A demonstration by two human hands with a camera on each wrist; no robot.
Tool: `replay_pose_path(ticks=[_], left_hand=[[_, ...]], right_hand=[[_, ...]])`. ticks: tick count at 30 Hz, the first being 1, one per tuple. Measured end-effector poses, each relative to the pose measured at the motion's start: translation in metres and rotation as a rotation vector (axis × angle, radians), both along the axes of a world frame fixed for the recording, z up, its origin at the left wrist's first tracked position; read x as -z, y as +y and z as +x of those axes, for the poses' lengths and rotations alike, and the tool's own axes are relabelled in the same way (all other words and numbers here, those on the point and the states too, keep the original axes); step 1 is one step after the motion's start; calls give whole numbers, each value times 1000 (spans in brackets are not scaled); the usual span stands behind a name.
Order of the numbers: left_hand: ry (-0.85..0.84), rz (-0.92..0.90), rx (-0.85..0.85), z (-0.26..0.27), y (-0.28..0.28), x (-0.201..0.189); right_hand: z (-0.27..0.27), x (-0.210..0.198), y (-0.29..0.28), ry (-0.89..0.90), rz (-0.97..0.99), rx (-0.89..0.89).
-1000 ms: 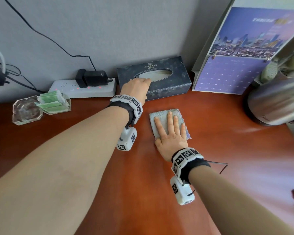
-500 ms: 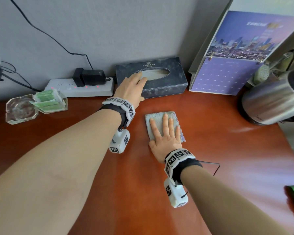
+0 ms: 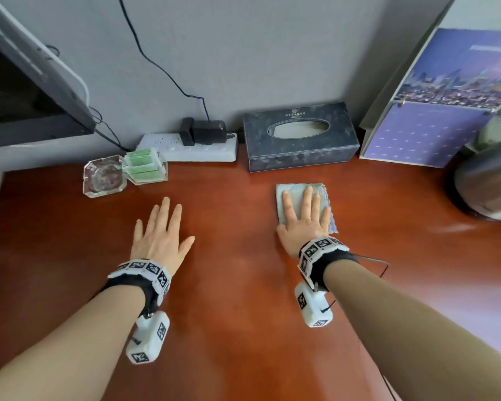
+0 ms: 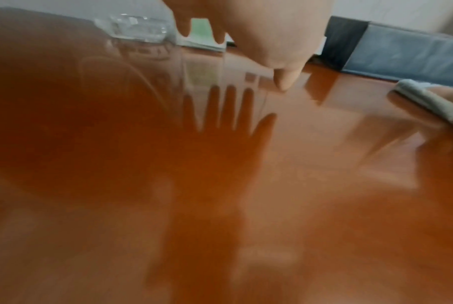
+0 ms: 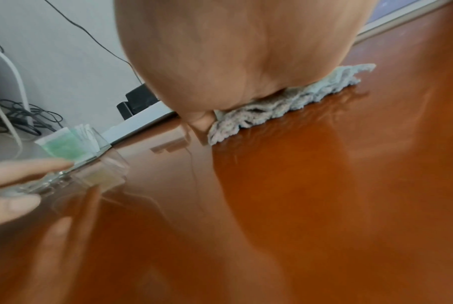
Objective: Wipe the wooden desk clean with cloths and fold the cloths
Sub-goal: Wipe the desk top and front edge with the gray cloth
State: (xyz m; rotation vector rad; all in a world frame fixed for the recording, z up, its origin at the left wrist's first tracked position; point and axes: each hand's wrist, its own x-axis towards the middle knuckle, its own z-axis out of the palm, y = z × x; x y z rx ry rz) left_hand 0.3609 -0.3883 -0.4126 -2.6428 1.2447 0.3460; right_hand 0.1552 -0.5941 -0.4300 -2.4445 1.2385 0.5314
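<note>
The reddish wooden desk [image 3: 243, 299] fills the lower part of the head view. A small grey-blue cloth [image 3: 297, 191] lies flat on it in front of the tissue box. My right hand [image 3: 304, 215] presses on the cloth with straight, spread fingers and covers most of it. In the right wrist view the cloth's frayed edge [image 5: 298, 100] shows under my palm. To the left my left hand [image 3: 161, 230] is palm down with fingers spread, low over bare wood and holding nothing. Its reflection shows in the left wrist view; contact with the desk is unclear.
Along the wall stand a dark tissue box [image 3: 300, 137], a white power strip [image 3: 191, 147] with a black adapter, a glass ashtray [image 3: 104, 178] and a clear holder of green packets [image 3: 145, 166]. A calendar [image 3: 434, 117] and a steel kettle [image 3: 486, 186] stand at right, a monitor [image 3: 26, 91] at left.
My left hand has come off the tissue box and moved left and toward me, over the bare desk. The right hand stays flat on the cloth.
</note>
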Motion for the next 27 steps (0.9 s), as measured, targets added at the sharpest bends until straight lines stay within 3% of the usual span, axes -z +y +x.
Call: replay_pose_path(ticks=[4, 12, 18, 23, 27], left_hand=[[106, 200, -177, -6, 12, 12], [223, 206, -217, -5, 7, 17], [254, 180, -239, -3, 6, 19], [262, 162, -225, -2, 8, 20], [303, 155, -226, -1, 7, 18]], right_hand=[[35, 0, 15, -8, 1, -48], [100, -2, 52, 3, 17, -119], [159, -3, 80, -39, 42, -307], [134, -2, 59, -5, 53, -376], [79, 0, 38, 8, 31, -216]])
